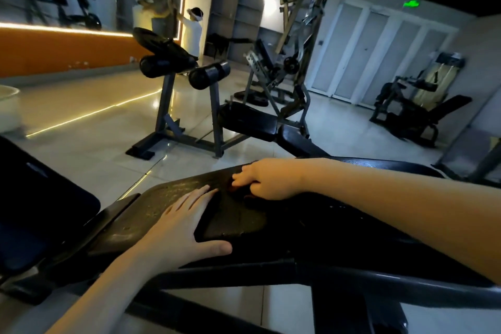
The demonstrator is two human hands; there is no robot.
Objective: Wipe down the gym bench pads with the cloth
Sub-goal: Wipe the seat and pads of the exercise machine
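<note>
Head view: left hand (184,222) lies flat, fingers spread, on the black, scuffed, speckled pad (162,198). Right hand (268,179) curls round a bunched, dark reddish cloth (245,194), pressed on the pad near its far edge.

Two bare arms were seen, uncovered from wrist to the frame's edge. The left forearm (108,287) was shown slender and smooth, and it ended in the left grip (184,222), whose long fingers (195,198) and thumb (214,248) were plainly lit. The right forearm (393,198) was rendered broader by the wide lens, and it ended in the right grip (267,180). Nails could not be made out through the blur
</note>
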